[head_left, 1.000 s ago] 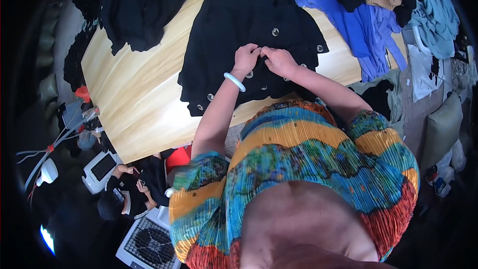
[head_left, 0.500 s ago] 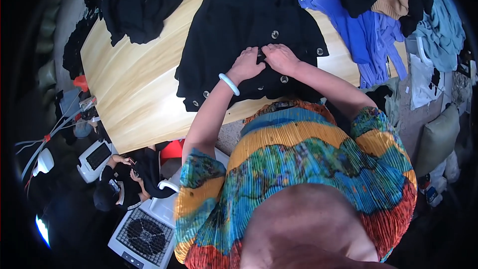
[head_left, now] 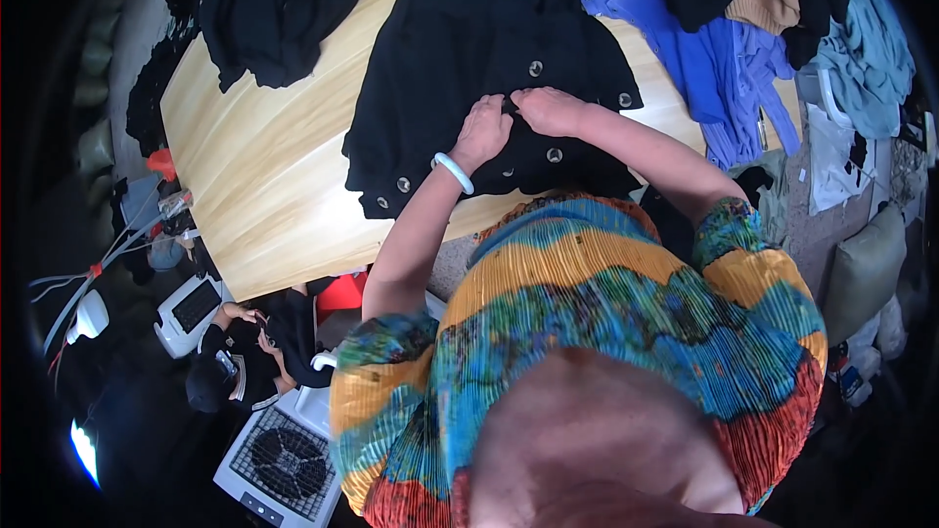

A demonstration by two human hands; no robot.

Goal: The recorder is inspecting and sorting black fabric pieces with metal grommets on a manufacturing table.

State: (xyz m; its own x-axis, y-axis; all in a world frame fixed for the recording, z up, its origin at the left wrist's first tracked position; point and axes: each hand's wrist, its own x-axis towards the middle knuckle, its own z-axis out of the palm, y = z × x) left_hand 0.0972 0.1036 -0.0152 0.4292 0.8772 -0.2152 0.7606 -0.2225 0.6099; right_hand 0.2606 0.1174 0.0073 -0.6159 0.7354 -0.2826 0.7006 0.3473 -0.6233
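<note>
The fingers (head_left: 501, 110) of both hands are pinched together on the black garment (head_left: 469, 49), left hand (head_left: 482, 130) touching right hand (head_left: 550, 110). The garment is spread flat on the wooden bench (head_left: 264, 166), blue clothes (head_left: 685, 49) just beside.

Both hands, left (head_left: 481, 130) and right (head_left: 550, 110), pinch the black buttoned garment (head_left: 460, 49) on the wooden table (head_left: 264, 186).

The single head view looks steeply down, close over a wooden table (head_left: 264, 196).
</note>
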